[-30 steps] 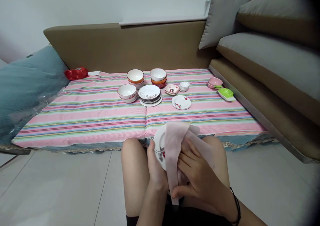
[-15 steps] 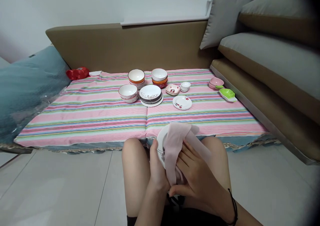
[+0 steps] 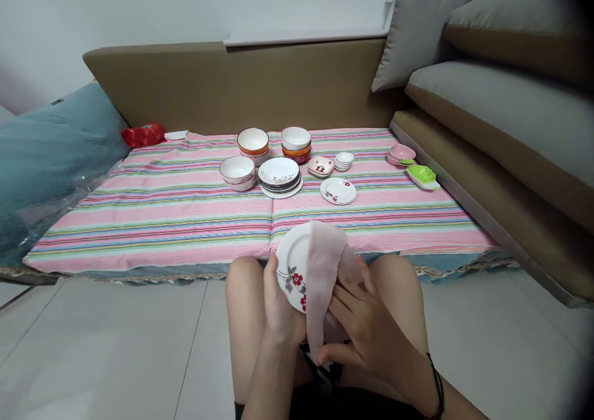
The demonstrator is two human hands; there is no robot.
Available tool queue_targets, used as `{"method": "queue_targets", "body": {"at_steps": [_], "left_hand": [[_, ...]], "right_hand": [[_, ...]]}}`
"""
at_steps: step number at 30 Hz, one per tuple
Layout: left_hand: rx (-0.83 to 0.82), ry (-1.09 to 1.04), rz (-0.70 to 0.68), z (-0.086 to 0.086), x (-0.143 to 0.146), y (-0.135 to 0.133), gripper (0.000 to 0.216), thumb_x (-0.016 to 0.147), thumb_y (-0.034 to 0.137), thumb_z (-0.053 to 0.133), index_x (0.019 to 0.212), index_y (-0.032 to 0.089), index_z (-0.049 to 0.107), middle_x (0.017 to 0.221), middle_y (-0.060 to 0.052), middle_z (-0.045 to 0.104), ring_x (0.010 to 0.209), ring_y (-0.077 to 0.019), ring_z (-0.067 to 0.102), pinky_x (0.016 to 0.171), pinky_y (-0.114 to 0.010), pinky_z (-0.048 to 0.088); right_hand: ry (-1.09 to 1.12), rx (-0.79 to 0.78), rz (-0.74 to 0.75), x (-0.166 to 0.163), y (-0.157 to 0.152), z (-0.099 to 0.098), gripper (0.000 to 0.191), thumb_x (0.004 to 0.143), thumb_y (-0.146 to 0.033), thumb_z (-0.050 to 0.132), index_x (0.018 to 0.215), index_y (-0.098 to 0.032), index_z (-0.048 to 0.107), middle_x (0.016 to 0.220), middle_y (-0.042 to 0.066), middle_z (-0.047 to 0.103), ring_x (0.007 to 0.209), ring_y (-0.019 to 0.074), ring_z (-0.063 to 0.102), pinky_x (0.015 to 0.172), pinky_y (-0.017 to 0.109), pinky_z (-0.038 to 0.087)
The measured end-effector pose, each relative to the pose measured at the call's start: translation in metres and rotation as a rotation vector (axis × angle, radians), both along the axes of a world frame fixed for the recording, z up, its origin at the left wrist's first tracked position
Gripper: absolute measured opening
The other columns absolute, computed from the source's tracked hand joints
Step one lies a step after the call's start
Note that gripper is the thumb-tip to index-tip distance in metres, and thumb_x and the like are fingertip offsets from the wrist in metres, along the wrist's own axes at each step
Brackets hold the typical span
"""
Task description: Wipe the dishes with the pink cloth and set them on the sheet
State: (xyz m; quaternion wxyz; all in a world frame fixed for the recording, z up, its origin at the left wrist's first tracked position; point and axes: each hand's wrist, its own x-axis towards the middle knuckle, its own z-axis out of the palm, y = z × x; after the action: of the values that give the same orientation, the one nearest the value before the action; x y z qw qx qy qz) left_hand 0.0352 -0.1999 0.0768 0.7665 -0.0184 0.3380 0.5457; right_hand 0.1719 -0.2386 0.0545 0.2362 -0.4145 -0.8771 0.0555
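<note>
Above my knees, my left hand (image 3: 281,308) grips a white plate (image 3: 293,253) by its left and lower edge, thumb on the rim. Red flowers and grey leaves decorate the plate's lower left. A pale pink cloth (image 3: 320,271) drapes over the right part of the plate and hides it. My right hand (image 3: 362,315) presses the cloth against the plate, with the thumb at the cloth's lower corner. Beyond my knees, another flowered plate (image 3: 335,188) lies on the striped cover (image 3: 185,216).
Farther back stand stacked bowls (image 3: 253,140), more bowls (image 3: 296,138), a plate stack (image 3: 278,171), panda-patterned dishes (image 3: 320,166) and small white dishes (image 3: 344,158). Pink bowls (image 3: 401,153) and a green leaf-shaped dish (image 3: 422,175) sit at right, beside stacked cushions (image 3: 492,111). A red bundle (image 3: 143,135) lies far left.
The plate in my left hand has turned and shifted slightly left, showing more of its face and the red flowers. My right hand and the cloth have shifted slightly across it.
</note>
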Motion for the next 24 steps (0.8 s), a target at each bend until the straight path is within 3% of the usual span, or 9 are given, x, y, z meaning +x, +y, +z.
{"method": "queue_targets", "body": {"at_steps": [8,16,20,24], "left_hand": [[0.014,0.055,-0.01,-0.001,0.003,-0.004,0.045,0.088,0.051,0.045,0.1,0.016,0.071,0.079,-0.008,0.07,0.088,-0.0289,0.067,0.075,-0.037,0.056],[0.056,0.013,-0.159,-0.001,0.011,-0.014,0.041,0.089,0.048,0.046,0.101,0.016,0.069,0.081,-0.009,0.07,0.094,-0.0309,0.066,0.08,-0.04,0.054],[0.0,-0.014,-0.095,-0.005,0.008,-0.012,0.047,0.089,0.05,0.045,0.106,0.013,0.068,0.083,-0.01,0.07,0.094,-0.0308,0.066,0.081,-0.039,0.053],[-0.019,0.042,0.02,-0.004,0.004,-0.009,0.047,0.09,0.05,0.045,0.109,0.014,0.067,0.091,-0.011,0.071,0.095,-0.0291,0.066,0.082,-0.037,0.053]], "right_hand": [[0.012,-0.04,-0.045,0.002,0.005,-0.003,0.072,0.082,-0.065,0.053,0.135,-0.017,0.047,0.135,0.01,0.055,0.135,0.0328,0.034,0.115,0.06,0.002],[0.048,-0.076,-0.03,-0.006,0.007,0.005,0.069,0.084,-0.063,0.051,0.136,-0.018,0.045,0.132,0.012,0.057,0.133,0.0321,0.04,0.114,0.063,0.005],[0.021,-0.075,0.023,-0.003,-0.002,0.005,0.066,0.084,-0.062,0.053,0.135,-0.02,0.048,0.128,0.009,0.061,0.131,0.03,0.043,0.116,0.06,0.0],[0.011,-0.022,0.0,0.007,-0.008,0.002,0.069,0.081,-0.065,0.055,0.131,-0.018,0.051,0.129,0.009,0.06,0.133,0.0306,0.039,0.117,0.057,0.008]]}}
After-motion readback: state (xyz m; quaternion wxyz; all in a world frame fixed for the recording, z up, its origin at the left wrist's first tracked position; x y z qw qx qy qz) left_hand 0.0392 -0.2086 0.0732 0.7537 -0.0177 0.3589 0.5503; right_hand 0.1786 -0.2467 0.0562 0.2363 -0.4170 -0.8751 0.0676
